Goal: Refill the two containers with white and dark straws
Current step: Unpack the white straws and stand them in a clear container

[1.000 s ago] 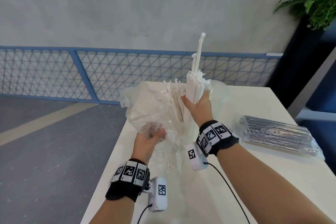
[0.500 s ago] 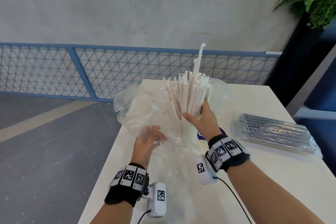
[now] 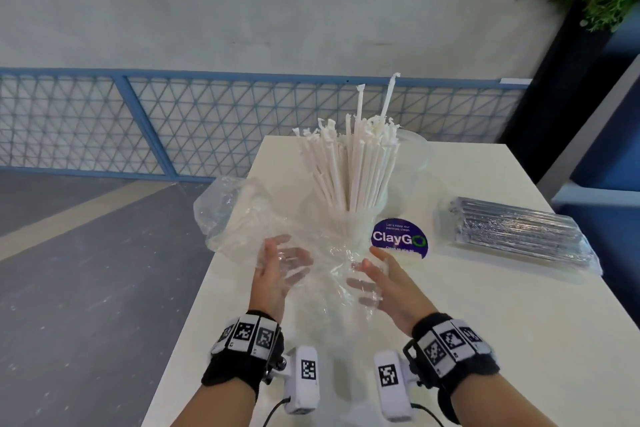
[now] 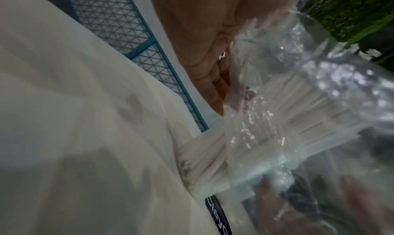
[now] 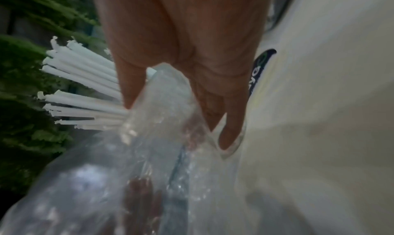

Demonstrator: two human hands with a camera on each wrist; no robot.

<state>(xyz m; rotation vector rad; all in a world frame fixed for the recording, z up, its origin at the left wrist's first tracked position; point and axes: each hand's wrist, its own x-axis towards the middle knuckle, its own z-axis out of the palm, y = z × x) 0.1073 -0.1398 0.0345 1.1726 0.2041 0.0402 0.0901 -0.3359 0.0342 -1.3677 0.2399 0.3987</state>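
Cream table [image 3: 485,340] is noted first, then the crumpled clear plastic bag [image 3: 235,218] at its left edge. White straws [image 3: 349,170] are seen standing in a clear container [image 3: 360,225]: that half is judged done. Dark straws [image 3: 516,236] are left wrapped, lying well apart to the right; a second clear container [image 3: 415,156] behind is unfilled. Left hand [image 3: 273,274] and right hand [image 3: 391,281] are spread loosely against the bag film, nothing gripped.

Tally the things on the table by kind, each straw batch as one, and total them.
Clear containers: 2
White straws, one batch: 1
Sealed pack of dark straws: 1
Empty plastic bag: 1
Round ClayGo sticker: 1
Total: 6
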